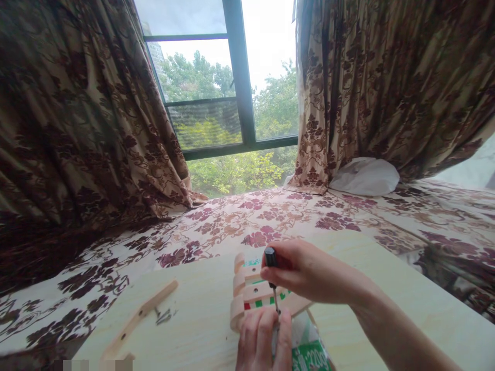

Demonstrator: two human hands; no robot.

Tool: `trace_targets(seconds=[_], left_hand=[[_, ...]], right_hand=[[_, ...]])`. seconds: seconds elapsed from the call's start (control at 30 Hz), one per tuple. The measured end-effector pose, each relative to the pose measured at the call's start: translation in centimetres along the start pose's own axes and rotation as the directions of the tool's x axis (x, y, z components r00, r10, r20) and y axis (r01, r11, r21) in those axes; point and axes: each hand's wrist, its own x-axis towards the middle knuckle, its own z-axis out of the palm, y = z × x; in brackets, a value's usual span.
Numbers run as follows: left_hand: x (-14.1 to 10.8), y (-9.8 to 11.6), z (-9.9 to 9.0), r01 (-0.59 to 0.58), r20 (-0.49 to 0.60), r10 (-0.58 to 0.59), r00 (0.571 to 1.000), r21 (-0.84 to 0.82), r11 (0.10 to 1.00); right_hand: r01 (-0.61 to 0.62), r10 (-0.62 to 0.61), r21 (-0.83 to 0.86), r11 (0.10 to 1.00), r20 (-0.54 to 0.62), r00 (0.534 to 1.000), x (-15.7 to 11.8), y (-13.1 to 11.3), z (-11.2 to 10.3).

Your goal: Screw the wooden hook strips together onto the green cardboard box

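My right hand is closed around the black handle of a screwdriver. Its thin shaft points down, and the tip meets a spot on a wooden slatted piece just by my left fingertips. My left hand presses down on the near end of that piece, fingers lying extended over it. Dark screw holes show on its pale slats, and rounded blocks line its left edge. Beneath it lies a green and white printed packet, partly covered by the left hand.
On the pale wooden board, a long wooden strip with holes lies at left beside several loose screws. Flowered cloth spreads behind. A white bag rests by the curtain near the window.
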Motion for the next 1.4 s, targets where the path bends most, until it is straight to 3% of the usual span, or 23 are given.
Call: trace_targets(seconds=[0.17,0.33,0.4,0.67,0.9,1.17,1.4], left_hand=[[-0.1,0.1,-0.5,0.026,0.061,-0.024,0.998,-0.028,0.999],[-0.2,-0.1,-1.3,0.044,0.178,-0.018,0.984,-0.142,0.989],[-0.2,-0.1,-1.4,0.056,0.204,-0.022,0.979,-0.158,0.986],[-0.4,0.0,-1.4,0.055,0.214,-0.017,0.977,-0.172,0.984],[-0.4,-0.2,-1.6,0.040,0.222,-0.004,0.975,-0.157,0.987],[-0.4,-0.3,-1.8,-0.033,0.259,0.040,0.965,-0.030,0.999],[-0.5,-1.0,-2.0,-0.124,0.287,0.119,0.951,0.001,0.992]], right_hand=[[-0.079,0.069,-0.079,0.994,-0.121,0.990,0.3,0.2,0.0],[0.037,-0.037,-0.011,0.999,-0.005,0.999,0.1,-0.5,-0.2],[0.043,-0.043,-0.043,0.998,-0.010,0.999,0.1,-0.6,-0.2],[-0.122,0.084,-0.212,0.970,-0.178,0.980,0.9,0.9,0.2],[0.060,-0.067,-0.126,0.990,-0.046,0.997,-0.1,-0.7,0.0],[-0.041,0.026,-0.184,0.982,-0.088,0.996,-0.1,-0.8,-0.1],[-0.037,0.025,-0.189,0.981,-0.061,0.998,-0.2,-0.9,-0.2]])
